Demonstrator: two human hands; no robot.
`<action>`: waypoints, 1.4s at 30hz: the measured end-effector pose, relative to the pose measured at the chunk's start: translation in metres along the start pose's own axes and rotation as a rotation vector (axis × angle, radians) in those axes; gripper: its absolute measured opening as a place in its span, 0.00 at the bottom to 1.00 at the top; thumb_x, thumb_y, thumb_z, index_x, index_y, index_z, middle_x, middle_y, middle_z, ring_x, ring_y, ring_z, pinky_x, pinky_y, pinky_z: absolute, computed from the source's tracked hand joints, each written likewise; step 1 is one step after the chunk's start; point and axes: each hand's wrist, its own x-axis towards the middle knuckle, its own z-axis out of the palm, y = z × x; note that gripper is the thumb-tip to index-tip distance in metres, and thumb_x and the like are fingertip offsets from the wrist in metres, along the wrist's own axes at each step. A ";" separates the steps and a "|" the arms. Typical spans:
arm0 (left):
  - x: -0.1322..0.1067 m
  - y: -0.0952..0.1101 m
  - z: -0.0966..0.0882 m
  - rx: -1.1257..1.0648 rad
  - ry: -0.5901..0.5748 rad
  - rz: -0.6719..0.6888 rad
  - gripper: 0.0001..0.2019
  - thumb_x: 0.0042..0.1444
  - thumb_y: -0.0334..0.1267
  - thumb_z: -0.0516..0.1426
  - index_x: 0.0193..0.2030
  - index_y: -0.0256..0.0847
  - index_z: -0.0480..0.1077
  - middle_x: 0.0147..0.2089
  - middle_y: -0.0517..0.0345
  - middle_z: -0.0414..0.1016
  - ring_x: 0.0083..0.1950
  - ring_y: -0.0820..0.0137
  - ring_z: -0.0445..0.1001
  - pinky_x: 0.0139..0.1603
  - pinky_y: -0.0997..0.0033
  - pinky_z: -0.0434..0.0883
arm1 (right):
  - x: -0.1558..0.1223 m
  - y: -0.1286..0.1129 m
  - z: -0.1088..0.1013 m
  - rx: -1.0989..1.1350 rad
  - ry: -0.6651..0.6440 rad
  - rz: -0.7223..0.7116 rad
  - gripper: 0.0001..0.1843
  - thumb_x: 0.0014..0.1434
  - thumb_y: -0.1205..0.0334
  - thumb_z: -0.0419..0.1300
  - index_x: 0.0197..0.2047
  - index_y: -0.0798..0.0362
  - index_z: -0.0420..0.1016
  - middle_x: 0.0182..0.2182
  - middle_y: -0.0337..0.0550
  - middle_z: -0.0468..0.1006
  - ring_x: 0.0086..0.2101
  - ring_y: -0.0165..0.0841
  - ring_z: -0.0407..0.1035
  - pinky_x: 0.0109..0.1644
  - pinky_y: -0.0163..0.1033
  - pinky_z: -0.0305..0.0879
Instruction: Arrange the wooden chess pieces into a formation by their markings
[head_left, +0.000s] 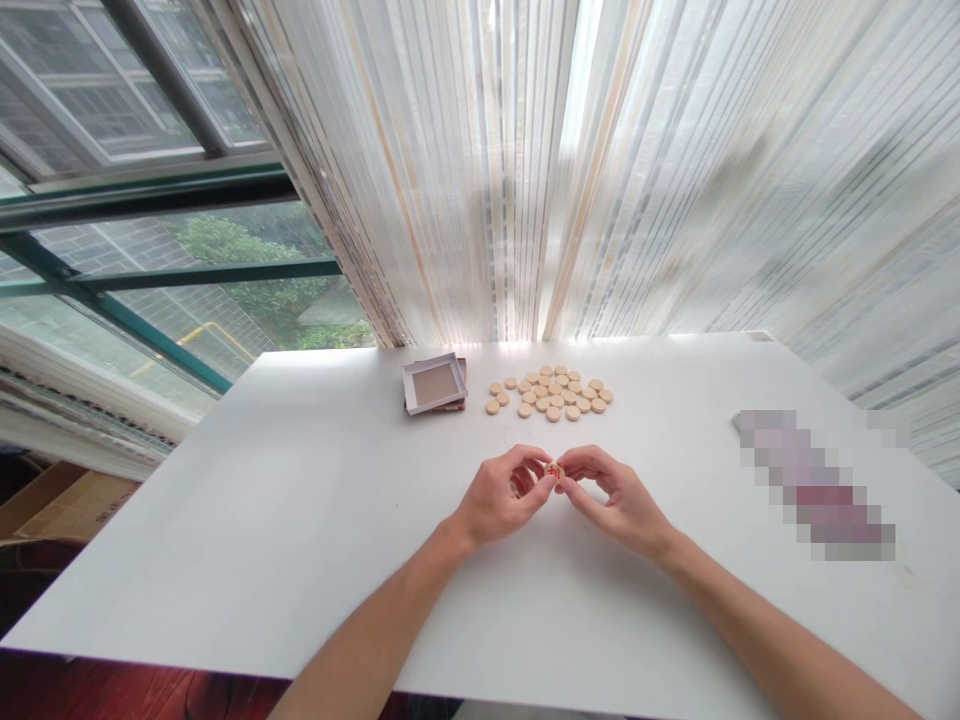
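Note:
Between the fingertips of both hands is a round wooden Chinese chess piece [554, 471] with a red character facing me. My left hand [504, 492] pinches it from the left, and my right hand [616, 500] pinches its right edge. Something pale shows behind the curled left fingers, too hidden to name. Beyond my hands, several plain-looking wooden chess pieces [556, 397] lie loosely spread on the white table [300, 540]. To their left sits a shallow open box [435, 384], tilted over a brown box part [460, 404] beneath it.
A pixelated long object [814, 485] lies on the right side of the table. Striped sheer curtains [510, 180] hang along the table's far edge. A window [150, 230] is at the left, and a cardboard box [71, 505] stands beside the table.

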 end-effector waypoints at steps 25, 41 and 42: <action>-0.001 0.001 0.000 -0.030 -0.024 0.000 0.12 0.62 0.40 0.59 0.51 0.40 0.70 0.40 0.54 0.78 0.31 0.74 0.75 0.31 0.76 0.72 | 0.002 -0.001 -0.002 -0.010 0.006 0.001 0.09 0.65 0.63 0.60 0.49 0.48 0.71 0.42 0.44 0.79 0.41 0.36 0.77 0.48 0.43 0.75; -0.001 0.002 0.001 -0.028 -0.025 -0.002 0.13 0.59 0.38 0.60 0.51 0.41 0.70 0.38 0.56 0.77 0.30 0.75 0.74 0.32 0.76 0.73 | 0.001 0.000 -0.002 0.029 0.003 0.008 0.08 0.67 0.60 0.58 0.50 0.49 0.71 0.43 0.46 0.78 0.39 0.36 0.78 0.47 0.45 0.76; -0.001 0.002 0.001 -0.031 -0.026 -0.002 0.13 0.59 0.38 0.60 0.51 0.41 0.70 0.38 0.56 0.77 0.30 0.76 0.74 0.32 0.76 0.73 | 0.001 0.000 -0.002 0.028 0.004 0.010 0.08 0.67 0.60 0.58 0.49 0.49 0.71 0.44 0.47 0.78 0.40 0.37 0.77 0.47 0.45 0.76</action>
